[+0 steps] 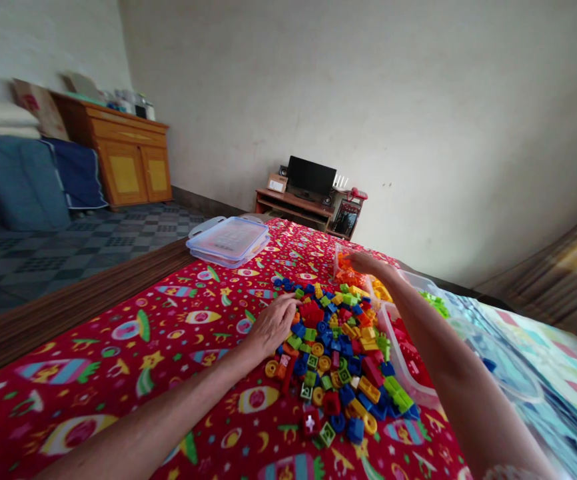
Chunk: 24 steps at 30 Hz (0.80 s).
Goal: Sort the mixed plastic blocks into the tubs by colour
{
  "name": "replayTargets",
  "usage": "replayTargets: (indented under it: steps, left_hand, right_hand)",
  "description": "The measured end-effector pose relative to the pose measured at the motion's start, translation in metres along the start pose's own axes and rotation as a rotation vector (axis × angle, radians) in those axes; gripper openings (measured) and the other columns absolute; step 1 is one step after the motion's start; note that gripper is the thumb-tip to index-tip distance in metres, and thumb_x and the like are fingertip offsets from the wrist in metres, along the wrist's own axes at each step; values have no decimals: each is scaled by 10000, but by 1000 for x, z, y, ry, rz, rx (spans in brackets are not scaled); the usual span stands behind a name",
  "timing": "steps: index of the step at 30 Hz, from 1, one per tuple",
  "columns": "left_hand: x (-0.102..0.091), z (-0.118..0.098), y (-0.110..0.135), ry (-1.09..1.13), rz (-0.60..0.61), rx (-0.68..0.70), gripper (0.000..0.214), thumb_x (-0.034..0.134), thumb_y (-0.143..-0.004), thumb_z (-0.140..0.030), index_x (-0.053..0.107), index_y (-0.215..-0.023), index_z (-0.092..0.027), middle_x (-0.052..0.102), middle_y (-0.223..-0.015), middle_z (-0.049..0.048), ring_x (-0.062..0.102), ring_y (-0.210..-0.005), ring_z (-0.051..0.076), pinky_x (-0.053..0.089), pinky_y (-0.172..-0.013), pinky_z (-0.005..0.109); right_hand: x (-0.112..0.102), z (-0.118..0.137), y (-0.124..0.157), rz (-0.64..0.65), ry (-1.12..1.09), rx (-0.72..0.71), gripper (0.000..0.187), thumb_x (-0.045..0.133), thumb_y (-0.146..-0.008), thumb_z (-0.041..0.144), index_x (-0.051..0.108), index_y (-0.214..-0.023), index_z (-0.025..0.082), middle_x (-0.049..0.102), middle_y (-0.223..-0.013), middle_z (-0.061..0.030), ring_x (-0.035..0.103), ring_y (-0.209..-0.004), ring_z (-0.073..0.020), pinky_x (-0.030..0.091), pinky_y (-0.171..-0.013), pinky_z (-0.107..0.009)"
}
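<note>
A pile of toy building bricks (pixel 337 343) in red, blue, green, yellow and orange lies on a red patterned bedspread. My left hand (pixel 276 323) rests at the left edge of the pile, palm down, its fingers stretched over the bricks there. My right hand (pixel 364 261) reaches over a clear box of orange bricks (pixel 347 275) at the pile's far side. Its fingertips are low by the orange bricks, too small and blurred to show any grip. Under my right forearm stand a box of yellow bricks (pixel 381 291) and a box of red bricks (pixel 403 343).
Green bricks (pixel 434 304) sit in another clear container at the right, beside a light blue cloth. Clear lids (pixel 231 239) with blue rims are stacked at the bed's far left. Beyond are a desk with a monitor (pixel 311 177) and a wooden cabinet (pixel 128 160).
</note>
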<state>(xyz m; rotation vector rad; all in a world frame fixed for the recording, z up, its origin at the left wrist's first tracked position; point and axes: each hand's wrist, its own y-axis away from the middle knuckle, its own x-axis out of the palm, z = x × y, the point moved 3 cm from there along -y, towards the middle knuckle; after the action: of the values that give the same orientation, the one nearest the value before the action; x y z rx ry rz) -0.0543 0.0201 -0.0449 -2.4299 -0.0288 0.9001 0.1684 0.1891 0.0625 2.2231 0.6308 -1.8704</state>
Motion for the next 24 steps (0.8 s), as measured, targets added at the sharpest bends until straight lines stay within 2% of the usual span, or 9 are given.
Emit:
replayTargets:
  steps: [3, 5, 10, 16, 20, 24]
  left_hand:
    - [-1, 1, -1, 6, -6, 3, 400, 262, -937, -296, 638, -1024, -191, 635, -1196, 98, 563, -1165, 197, 423, -1044, 372]
    - [0, 1, -3, 5, 6, 6, 397, 273, -933, -305, 643, -1014, -186, 634, -1198, 103, 558, -1173, 206, 418, -1046, 372]
    - [-1, -2, -5, 13, 37, -8, 400, 270, -924, -299, 638, -1031, -184, 661, -1152, 93, 576, -1145, 208, 423, -1031, 352]
    - [-3, -6, -6, 73, 54, -36, 392, 285, -917, -339, 635, -1037, -209, 673, -1138, 68, 587, -1122, 209, 426, -1020, 350]
    - [-6, -6, -6, 163, 76, -50, 403, 317, -903, -407, 654, -1010, -213, 668, -1153, 73, 576, -1140, 233, 423, -1023, 369]
    - [-7, -4, -6, 330, 94, -120, 456, 313, -898, -481, 674, -968, -211, 681, -1133, 58, 590, -1117, 227, 428, -1017, 363]
  right_hand:
    - [-9, 4, 8, -33, -6, 86, 572, 363, -775, -15, 588, -1275, 147, 697, -1111, -106, 647, -873, -154, 468, -766, -225]
    - [-18, 7, 18, -62, -23, 107, 539, 356, -808, 8, 587, -1277, 141, 683, -1140, -113, 640, -921, -161, 455, -778, -221]
    - [-37, 29, 61, -122, -124, 42, 416, 390, -828, 51, 683, -1109, 142, 725, -940, -85, 617, -734, -133, 406, -644, -207]
    - [-32, 76, 122, -132, -295, -117, 309, 414, -854, 90, 704, -944, 148, 705, -815, -50, 569, -658, -107, 375, -621, -205]
    - [-34, 95, 150, -198, -401, -125, 289, 422, -870, 118, 708, -893, 157, 697, -783, -53, 576, -672, -117, 379, -629, -213]
    - [-42, 98, 163, -262, -471, -60, 275, 449, -872, 145, 720, -914, 168, 679, -729, -38, 554, -620, -113, 365, -589, -211]
